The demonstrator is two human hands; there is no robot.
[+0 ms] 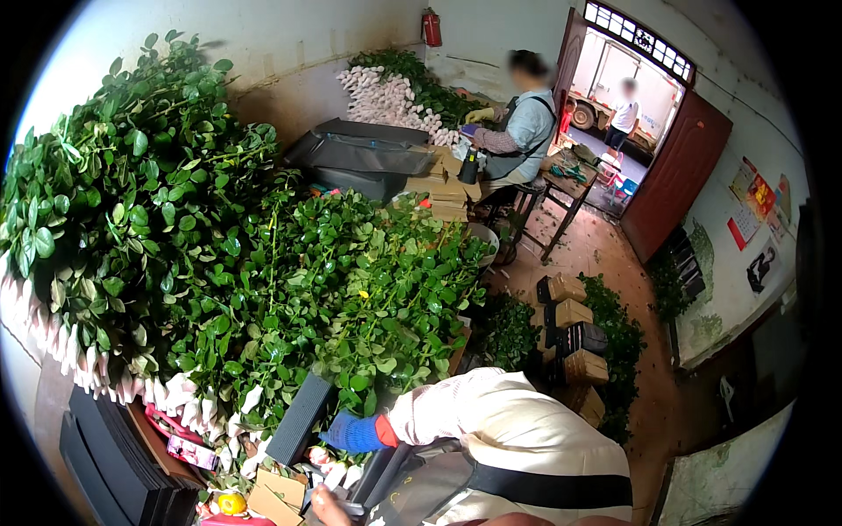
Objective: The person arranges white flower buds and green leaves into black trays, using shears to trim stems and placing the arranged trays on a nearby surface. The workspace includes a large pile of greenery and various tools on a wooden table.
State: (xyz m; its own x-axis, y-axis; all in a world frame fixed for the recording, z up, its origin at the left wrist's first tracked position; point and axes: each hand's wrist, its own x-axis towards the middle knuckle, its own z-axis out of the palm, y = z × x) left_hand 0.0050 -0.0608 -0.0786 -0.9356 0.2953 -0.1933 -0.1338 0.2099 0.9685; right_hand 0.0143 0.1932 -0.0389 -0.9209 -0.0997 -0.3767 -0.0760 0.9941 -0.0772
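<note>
we see our right hand (351,432) in a blue glove, extended from the right out of a pale checked sleeve (425,416) with a red cuff (386,430); its fingers point left beside a dark ribbed strip (300,419), which leans at a slant near the leaves, and we cannot tell how far they are closed or whether they have hold of anything. our left hand (330,508), bare, shows only in part at the lower edge, and there too we cannot tell how open it is or what it grips. just below the glove we have a pinkish rose (320,456) and some white-wrapped buds (337,474). left of the bare hand lie cardboard pieces (276,497) and a round yellow-orange thing (232,503). a great heap of leafy stems (263,280) rises before us, with more wrapped heads along its near left side, above a stack of black boards (114,465). farther back, a co-worker (531,123) in gloves sits by another heap of wrapped flowers (386,96).
</note>
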